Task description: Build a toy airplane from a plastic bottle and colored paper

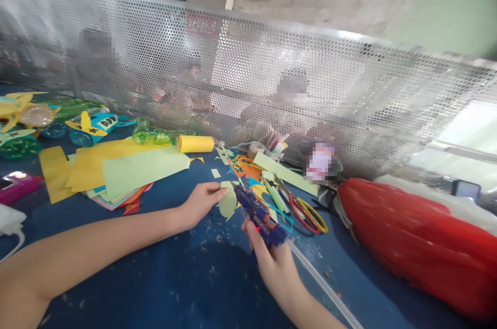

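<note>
My left hand (202, 203) pinches a small pale green paper cutout (228, 202) by its upper left edge, just above the blue table. Wrapped round a dark blue hot glue gun (258, 215) is my right hand (274, 261). A long clear glue stick (324, 280) sticks out of the gun's rear towards the lower right. The gun's nozzle is at the upper right edge of the cutout; whether it touches the paper I cannot tell. Paper scraps (246, 167) in orange, yellow and green lie just beyond both hands.
Scissors (310, 215) and a green marker (274, 197) lie right of the glue gun. A red plastic bag (411, 235) fills the right side. Coloured paper sheets (143, 168), a yellow paper roll (196, 144) and bottle planes (97, 127) are at left. A perforated metal screen (240, 70) stands behind.
</note>
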Demonstrator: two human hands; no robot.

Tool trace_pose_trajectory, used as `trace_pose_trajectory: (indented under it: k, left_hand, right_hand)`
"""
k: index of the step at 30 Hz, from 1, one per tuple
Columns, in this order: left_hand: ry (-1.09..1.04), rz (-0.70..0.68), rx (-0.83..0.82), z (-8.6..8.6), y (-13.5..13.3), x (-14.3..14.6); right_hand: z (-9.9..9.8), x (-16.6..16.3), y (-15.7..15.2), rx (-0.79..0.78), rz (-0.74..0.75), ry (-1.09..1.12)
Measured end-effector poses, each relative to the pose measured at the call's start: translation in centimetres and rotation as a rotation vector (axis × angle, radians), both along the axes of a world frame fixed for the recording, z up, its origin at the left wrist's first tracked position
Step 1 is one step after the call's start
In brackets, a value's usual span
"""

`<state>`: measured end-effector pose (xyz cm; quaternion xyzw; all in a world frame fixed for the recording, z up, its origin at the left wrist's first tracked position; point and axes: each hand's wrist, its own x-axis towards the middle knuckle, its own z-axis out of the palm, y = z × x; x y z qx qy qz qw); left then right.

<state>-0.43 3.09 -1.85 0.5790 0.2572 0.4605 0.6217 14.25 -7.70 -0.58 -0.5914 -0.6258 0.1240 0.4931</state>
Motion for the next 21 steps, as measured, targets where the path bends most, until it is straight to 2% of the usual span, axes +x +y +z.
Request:
trace_pose_trajectory:
  k: [6,11,21]
  left_hand:
    - [0.008,0.051,0.035,0.00,0.12,0.05]
    - [0.036,0.060,0.023,-0.16,0.13,0.10]
    - [-0.012,-0.002,0.060,-0.28,0.15,0.07]
  right_hand:
    - [-0.88,0.10,0.46,-0.054,-0.053,-0.049]
    - [-0.79,0.05,0.47,-0.126,-0.050,-0.108]
    - [-0.36,-0.18,0.46,-0.065,-0.014,-0.190]
